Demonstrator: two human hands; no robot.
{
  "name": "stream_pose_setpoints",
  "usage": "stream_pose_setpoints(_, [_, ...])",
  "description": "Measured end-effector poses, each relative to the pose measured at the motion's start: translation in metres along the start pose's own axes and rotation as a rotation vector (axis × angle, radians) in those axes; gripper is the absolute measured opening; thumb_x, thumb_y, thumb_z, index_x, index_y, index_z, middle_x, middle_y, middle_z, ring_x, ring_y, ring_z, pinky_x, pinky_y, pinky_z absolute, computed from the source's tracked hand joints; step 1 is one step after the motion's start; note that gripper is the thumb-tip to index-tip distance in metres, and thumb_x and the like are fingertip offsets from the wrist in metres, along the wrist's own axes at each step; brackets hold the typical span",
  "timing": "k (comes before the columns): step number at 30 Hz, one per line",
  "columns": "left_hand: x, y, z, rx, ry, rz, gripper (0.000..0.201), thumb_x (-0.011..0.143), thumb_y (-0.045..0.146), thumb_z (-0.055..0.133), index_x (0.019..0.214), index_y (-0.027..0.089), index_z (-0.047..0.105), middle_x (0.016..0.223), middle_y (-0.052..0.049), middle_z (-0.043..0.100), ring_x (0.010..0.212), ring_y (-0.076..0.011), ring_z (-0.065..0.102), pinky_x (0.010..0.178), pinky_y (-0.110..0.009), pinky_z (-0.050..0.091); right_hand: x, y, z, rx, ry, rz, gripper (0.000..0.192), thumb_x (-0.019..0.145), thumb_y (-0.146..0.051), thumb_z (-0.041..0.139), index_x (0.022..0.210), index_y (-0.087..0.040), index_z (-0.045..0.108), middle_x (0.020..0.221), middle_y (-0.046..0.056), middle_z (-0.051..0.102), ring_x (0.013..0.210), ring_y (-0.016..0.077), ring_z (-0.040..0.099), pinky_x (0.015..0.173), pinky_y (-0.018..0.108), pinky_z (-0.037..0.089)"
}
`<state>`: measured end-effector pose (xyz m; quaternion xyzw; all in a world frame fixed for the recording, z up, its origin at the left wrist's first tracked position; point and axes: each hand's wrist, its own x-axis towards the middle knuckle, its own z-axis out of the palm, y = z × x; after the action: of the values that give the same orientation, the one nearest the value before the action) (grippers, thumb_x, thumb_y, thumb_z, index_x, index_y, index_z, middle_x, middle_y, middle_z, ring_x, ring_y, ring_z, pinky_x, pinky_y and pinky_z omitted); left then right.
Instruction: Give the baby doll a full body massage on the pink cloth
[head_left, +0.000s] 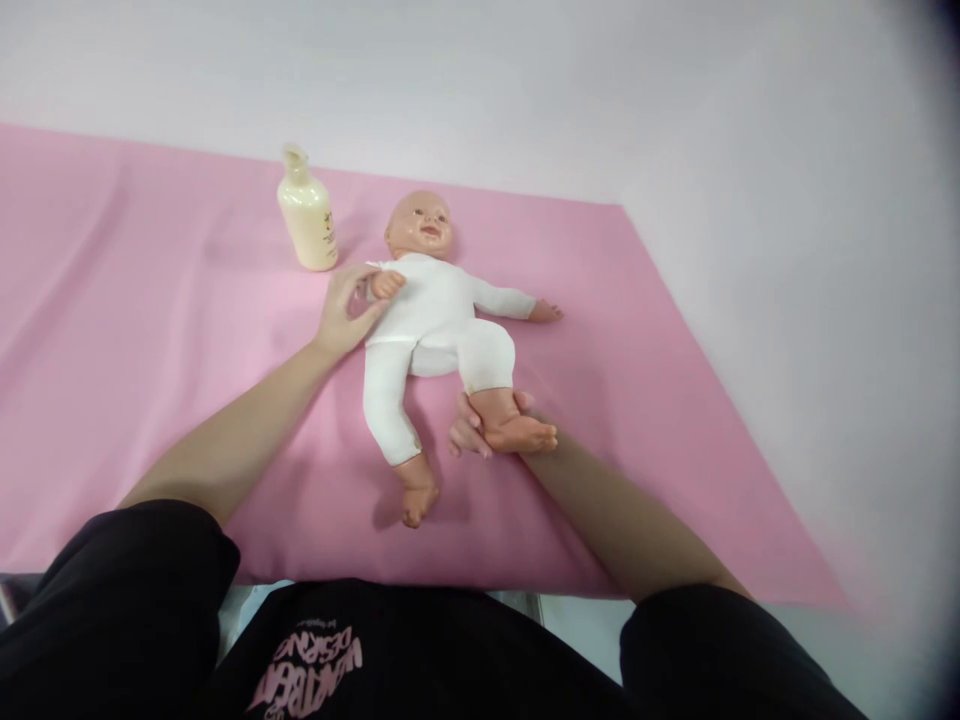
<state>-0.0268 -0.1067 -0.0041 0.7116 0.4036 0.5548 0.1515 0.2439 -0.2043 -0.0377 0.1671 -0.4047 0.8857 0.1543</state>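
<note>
A baby doll (431,300) in a white cloth body lies on its back on the pink sheet, head away from me. My left hand (346,312) is at the doll's bent arm on the left, thumb and fingers curved around it near its small hand. Under the raised leg on the right is my right hand (471,425), its fingers wrapped round the ankle, partly hidden behind the doll's foot (517,425). The doll's other leg (390,410) rests stretched toward me. Its other arm (504,298) lies out to the right.
A cream pump bottle (309,215) stands upright left of the doll's head, close beyond my left hand. The pink sheet (165,330) covers the table and shows some creases. A pale wall (480,90) rises behind the far edge.
</note>
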Motion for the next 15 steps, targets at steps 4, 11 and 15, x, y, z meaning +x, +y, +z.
stream_pose_setpoints(4, [0.001, 0.008, -0.001, 0.150, -0.192, 0.155, 0.050, 0.086, 0.063, 0.065, 0.117, 0.024, 0.067, 0.123, -0.011, 0.070, 0.119, -0.0309, 0.061, 0.108, -0.052, 0.042, 0.005, -0.011, 0.011, -0.047, 0.382, -0.047, 0.055, 0.085, -0.071, 0.060, 0.094, -0.017, 0.061, 0.069, 0.001, 0.065, 0.064, 0.0158, 0.058, 0.083, 0.036, 0.053])
stream_pose_setpoints(11, [0.002, 0.008, -0.001, 0.182, -0.271, 0.244, 0.044, 0.092, 0.056, 0.058, 0.121, 0.025, 0.068, 0.126, -0.012, 0.070, 0.119, -0.0312, 0.061, 0.109, -0.053, 0.040, 0.011, -0.023, 0.018, 0.049, 0.863, -0.066, 0.057, 0.099, -0.066, 0.035, 0.089, -0.017, 0.062, 0.064, -0.002, 0.056, 0.055, 0.0117, 0.049, 0.065, 0.029, 0.052])
stream_pose_setpoints(15, [0.002, 0.008, -0.001, 0.191, -0.298, 0.243, 0.045, 0.093, 0.058, 0.056, 0.123, 0.026, 0.068, 0.128, -0.012, 0.069, 0.120, -0.0314, 0.060, 0.109, -0.053, 0.039, 0.013, -0.024, 0.018, 0.075, 0.939, -0.034, 0.062, 0.099, -0.068, 0.032, 0.086, -0.016, 0.063, 0.063, -0.002, 0.056, 0.052, 0.0113, 0.048, 0.061, 0.029, 0.051])
